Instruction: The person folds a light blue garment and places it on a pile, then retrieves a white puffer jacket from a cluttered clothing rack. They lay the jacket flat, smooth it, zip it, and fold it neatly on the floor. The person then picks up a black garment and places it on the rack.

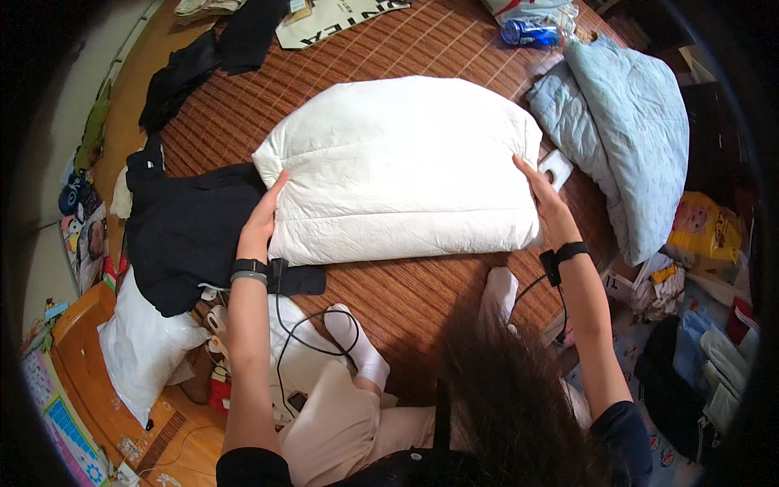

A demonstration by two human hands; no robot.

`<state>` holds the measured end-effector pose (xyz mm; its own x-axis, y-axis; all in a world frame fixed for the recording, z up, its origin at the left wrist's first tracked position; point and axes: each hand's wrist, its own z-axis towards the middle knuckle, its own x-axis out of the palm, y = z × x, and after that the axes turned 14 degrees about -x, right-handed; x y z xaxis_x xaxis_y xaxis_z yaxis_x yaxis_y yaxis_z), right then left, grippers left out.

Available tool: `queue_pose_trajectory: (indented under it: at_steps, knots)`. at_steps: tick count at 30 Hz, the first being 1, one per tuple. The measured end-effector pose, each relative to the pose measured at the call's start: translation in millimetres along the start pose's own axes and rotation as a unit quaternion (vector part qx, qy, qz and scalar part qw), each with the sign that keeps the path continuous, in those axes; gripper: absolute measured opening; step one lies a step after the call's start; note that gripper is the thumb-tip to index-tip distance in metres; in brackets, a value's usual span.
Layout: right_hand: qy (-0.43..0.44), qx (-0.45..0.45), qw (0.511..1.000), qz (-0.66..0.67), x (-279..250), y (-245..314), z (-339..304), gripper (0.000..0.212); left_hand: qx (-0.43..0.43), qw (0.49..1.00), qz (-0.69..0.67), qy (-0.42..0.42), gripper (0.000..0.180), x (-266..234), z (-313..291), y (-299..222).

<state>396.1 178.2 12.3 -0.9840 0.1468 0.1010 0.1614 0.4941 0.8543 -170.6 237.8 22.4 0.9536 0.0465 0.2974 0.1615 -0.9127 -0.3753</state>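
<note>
A white padded bundle [398, 170] with stitched seams lies folded on the brown slatted mat in front of me; whether it is a quilt or a jacket I cannot tell. My left hand [264, 213] grips its left side, thumb along the top and fingers mostly hidden at the edge. At the opposite side my right hand [545, 193] holds it the same way, thumb lying on the white cloth. Just beyond the right hand, a small white object with a round hole [557, 170] rests against the bundle. Black garments [195, 231] spread out beside the left hand.
A folded light-blue quilt [633, 138] sits at the right edge of the mat [422, 296]. Farther back are a blue bottle [531, 34], a printed cream bag [333, 23] and dark clothes [182, 81]. A white plastic bag [146, 345] is at lower left. Cables hang from both wrist straps.
</note>
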Motion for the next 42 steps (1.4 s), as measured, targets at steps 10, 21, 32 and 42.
queue_pose_trajectory:
  at_steps: [10,21,32,42]
  knots:
    - [0.0,-0.024,1.0,0.02,1,-3,2,0.089,0.051,0.991,0.061,-0.106,0.082,-8,25,8]
    - [0.007,-0.06,0.998,0.021,-12,-30,24,0.086,0.112,0.982,0.081,-0.132,0.072,-22,44,18]
    - [-0.03,-0.017,0.999,0.025,-1,-12,5,0.083,0.084,0.996,-0.002,-0.037,0.062,27,-16,12]
    - [-0.105,-0.195,0.973,0.059,-30,126,-85,0.059,0.131,0.979,0.122,-0.097,0.076,120,-77,-114]
